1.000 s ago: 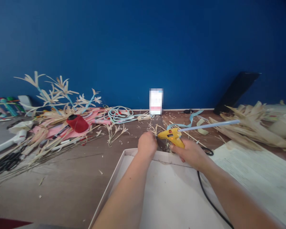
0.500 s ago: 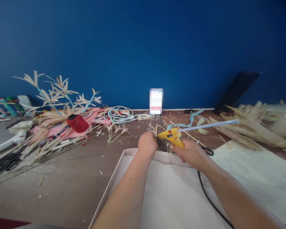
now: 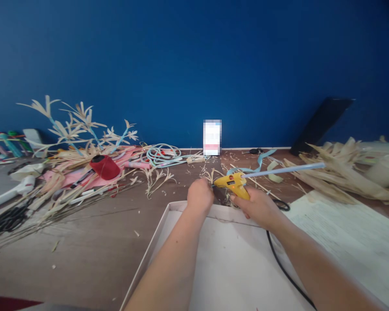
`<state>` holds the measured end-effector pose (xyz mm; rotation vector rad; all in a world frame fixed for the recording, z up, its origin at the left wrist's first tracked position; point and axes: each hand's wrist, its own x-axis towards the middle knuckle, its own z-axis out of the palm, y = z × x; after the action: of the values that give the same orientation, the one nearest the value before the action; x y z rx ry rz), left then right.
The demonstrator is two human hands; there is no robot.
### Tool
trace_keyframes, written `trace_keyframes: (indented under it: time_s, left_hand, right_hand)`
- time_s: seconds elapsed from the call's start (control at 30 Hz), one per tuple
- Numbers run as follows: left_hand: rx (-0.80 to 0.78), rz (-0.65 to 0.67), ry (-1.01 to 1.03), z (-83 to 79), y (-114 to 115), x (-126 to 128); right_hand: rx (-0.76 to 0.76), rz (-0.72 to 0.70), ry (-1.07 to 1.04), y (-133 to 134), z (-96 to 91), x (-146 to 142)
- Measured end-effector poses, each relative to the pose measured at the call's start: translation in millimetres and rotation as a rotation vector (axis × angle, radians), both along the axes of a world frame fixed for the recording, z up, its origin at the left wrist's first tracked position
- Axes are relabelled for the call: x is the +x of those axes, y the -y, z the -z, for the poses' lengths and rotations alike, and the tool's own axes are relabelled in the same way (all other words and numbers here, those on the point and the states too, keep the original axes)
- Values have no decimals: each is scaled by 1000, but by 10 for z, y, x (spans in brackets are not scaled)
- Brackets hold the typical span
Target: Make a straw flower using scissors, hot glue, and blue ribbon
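My right hand (image 3: 257, 205) is wrapped round the grip of a yellow hot glue gun (image 3: 228, 180), a long clear glue stick (image 3: 285, 169) poking out of its back end. The gun's nozzle points left, right beside the fingers of my left hand (image 3: 200, 196). That hand is closed in a pinch on a small flower of pale dried husk strips (image 3: 211, 174), whose petals fan out above the fingers; its lower part is hidden. Both hands are over the far edge of a white shallow box lid (image 3: 225, 263).
Husk flowers on blue stems (image 3: 95, 134), a red spool (image 3: 105, 167) and black scissors (image 3: 9, 220) lie left. A lit screen (image 3: 212, 137) stands against the blue wall. Dried husks (image 3: 340, 177) and a sheet of paper (image 3: 350, 233) lie right. The gun's black cord (image 3: 283, 263) crosses the lid.
Almost nothing differs: the glue gun and my right hand have shifted very slightly, with the nozzle still beside the left fingers. Both hands keep their holds.
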<state>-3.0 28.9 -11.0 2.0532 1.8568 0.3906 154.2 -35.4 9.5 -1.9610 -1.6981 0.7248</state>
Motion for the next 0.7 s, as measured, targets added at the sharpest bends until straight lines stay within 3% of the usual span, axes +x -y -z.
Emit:
trace_keyframes:
  time_s: [0.7]
  left_hand:
    - [12,5,-8,1,1,2]
  right_hand:
    - [11,54,2,-6,-22,-25]
